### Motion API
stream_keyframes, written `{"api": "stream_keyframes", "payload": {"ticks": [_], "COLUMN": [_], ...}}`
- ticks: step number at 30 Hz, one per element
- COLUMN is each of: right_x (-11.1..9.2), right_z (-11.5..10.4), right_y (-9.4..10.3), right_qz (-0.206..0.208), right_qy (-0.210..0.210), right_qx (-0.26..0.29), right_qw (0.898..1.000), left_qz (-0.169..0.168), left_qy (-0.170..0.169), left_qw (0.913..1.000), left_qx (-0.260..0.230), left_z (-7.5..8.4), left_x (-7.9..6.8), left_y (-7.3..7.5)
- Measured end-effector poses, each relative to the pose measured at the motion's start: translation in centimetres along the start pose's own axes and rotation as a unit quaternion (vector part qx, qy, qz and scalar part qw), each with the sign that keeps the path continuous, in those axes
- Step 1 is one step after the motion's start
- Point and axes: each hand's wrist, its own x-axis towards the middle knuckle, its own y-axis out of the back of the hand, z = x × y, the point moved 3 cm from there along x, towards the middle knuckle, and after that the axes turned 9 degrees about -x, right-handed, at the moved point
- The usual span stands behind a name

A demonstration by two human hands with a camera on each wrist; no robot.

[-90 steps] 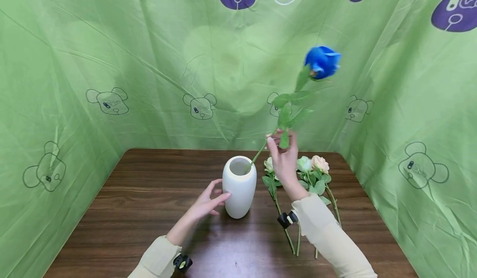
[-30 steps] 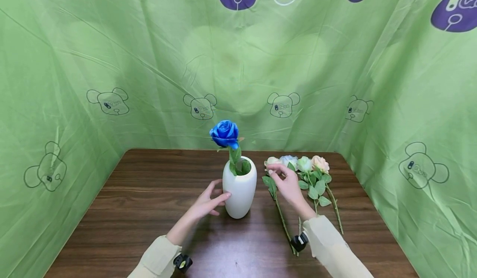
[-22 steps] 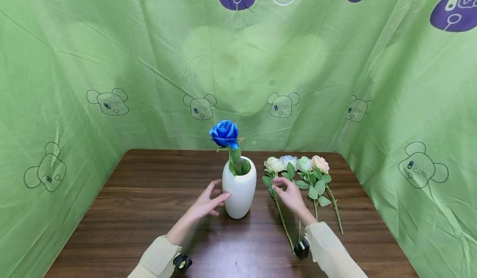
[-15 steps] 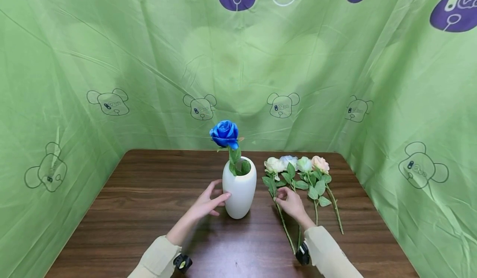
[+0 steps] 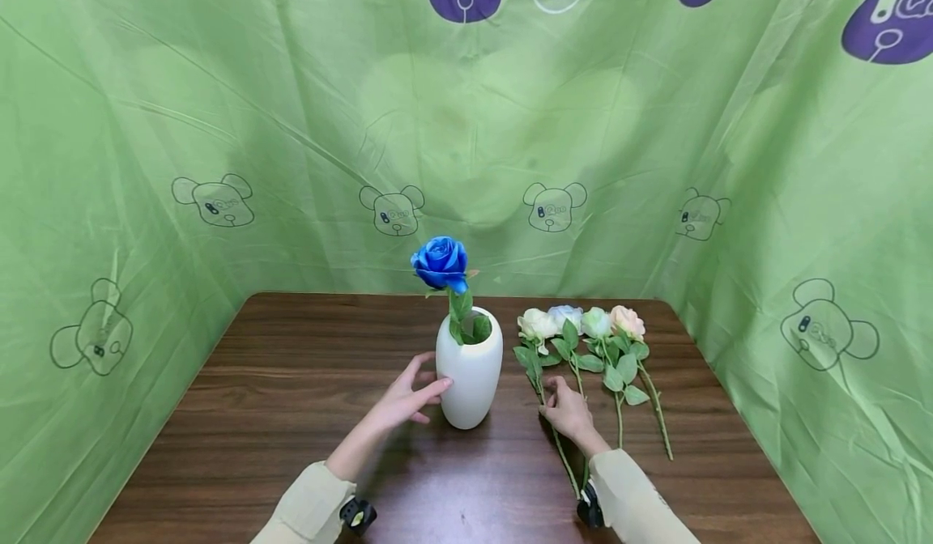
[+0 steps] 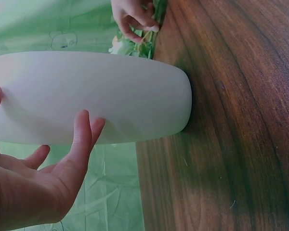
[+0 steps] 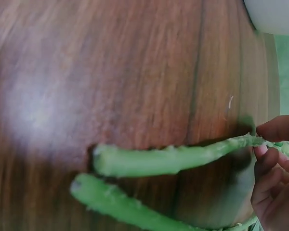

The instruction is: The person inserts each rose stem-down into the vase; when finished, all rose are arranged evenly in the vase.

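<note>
A white vase point(image 5: 470, 382) stands upright on the table with a blue rose point(image 5: 440, 263) in its mouth, leaning left. My left hand point(image 5: 402, 396) rests against the vase's left side. In the left wrist view, the fingers of my left hand point(image 6: 53, 178) are spread along the vase wall. To the right lies a white rose point(image 5: 538, 325); my right hand point(image 5: 570, 411) pinches its green stem partway down. The right wrist view has thumb and fingertips of the right hand point(image 7: 279, 163) on that stem point(image 7: 159, 160), with a second cut stem point(image 7: 120, 207) beside it.
Beside the white rose lie a pale blue rose point(image 5: 565, 315), a pale green rose point(image 5: 597, 322) and a peach rose point(image 5: 628, 323), stems toward the front. Green printed cloth point(image 5: 306, 123) encloses the wooden table point(image 5: 291, 382) at the back and sides.
The blue rose has gone from my right hand into the vase. My right hand has moved right and down to the white rose's stem. The left hand has stayed at the vase.
</note>
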Motion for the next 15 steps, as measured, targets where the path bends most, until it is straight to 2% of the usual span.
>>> {"api": "stream_keyframes", "payload": {"ticks": [4,7,10,15], "right_x": [0.0,0.0,-0.2,-0.7], "right_z": [-0.3,-0.5,-0.9,-2.3], "right_y": [0.0,0.1,0.4,1.9], "right_qz": [0.013,0.000,-0.017,-0.025], "right_qy": [0.026,0.025,0.016,0.011], "right_qx": [0.068,0.151,0.230,0.349], "right_qw": [0.997,0.988,0.973,0.937], "left_qz": [-0.001,-0.002,-0.001,-0.002], "left_qy": [0.001,0.003,0.001,-0.002], "left_qw": [1.0000,1.0000,1.0000,1.0000], "left_qx": [0.004,0.004,0.003,0.002], "left_z": [0.3,0.2,0.2,0.2], "left_x": [-0.2,-0.2,-0.1,-0.2], "left_y": [-0.1,-0.1,0.0,0.0]}}
